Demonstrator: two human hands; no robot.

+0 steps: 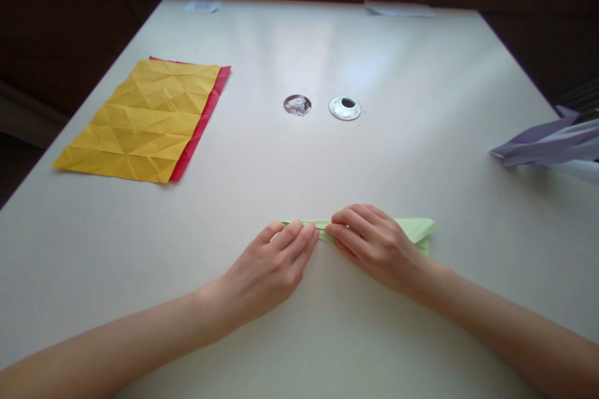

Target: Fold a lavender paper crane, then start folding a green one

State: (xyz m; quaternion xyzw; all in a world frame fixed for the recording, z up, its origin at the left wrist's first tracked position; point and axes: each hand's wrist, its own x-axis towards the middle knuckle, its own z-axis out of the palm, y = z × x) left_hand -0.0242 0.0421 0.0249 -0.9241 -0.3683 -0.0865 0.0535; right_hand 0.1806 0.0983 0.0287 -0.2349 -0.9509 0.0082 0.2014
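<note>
Both hands rest low on the tabletop (327, 336), fingers curled and pressing on a folded green paper (416, 229). On that paper the left hand (269, 271) lays its fingertips (304, 234) flat on the left end, and the right hand (374, 243) pinches the middle between bent fingers and thumb; the fingertips of the two hands nearly touch. Long, thin and flattened, the green paper ends in a blunt point just right of the right hand. Behind the green paper, a round hole (297, 105) stuffed with crinkled foil sits in the smooth, pale, glossy tabletop, with a shiny metal ring (345, 108) just beside it. Far left of the green paper lies a yellow sheet (140, 118), creased in a grid of triangles, over a red sheet (206, 115). Well right of it, folded lilac paper (547, 143) reaches the edge.
</note>
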